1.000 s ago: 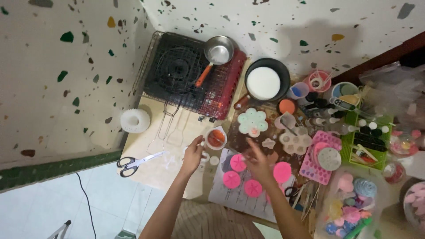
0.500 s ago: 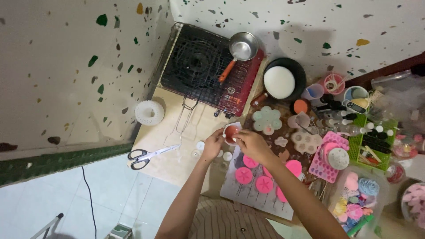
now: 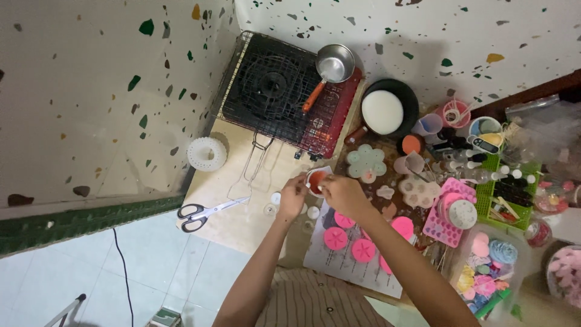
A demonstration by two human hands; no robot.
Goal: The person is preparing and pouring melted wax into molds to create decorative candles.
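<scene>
Joining the left hand [image 3: 292, 198] at the small cup of red liquid [image 3: 316, 180], the right hand [image 3: 340, 192] has left the pink moulds [image 3: 350, 236], both hands now gripping the cup.

A small white cup [image 3: 316, 180] with red-orange liquid inside sits upright between both hands, just above the table. Its rim is open, showing the liquid's surface. It is near the front edge of the red stove.

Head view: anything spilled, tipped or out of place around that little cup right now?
No spill shows. Both hands, left hand and right hand, meet at the small cup of red-orange liquid, held roughly level. The scissors lie open near the board's edge; the right side is crowded with moulds.
</scene>
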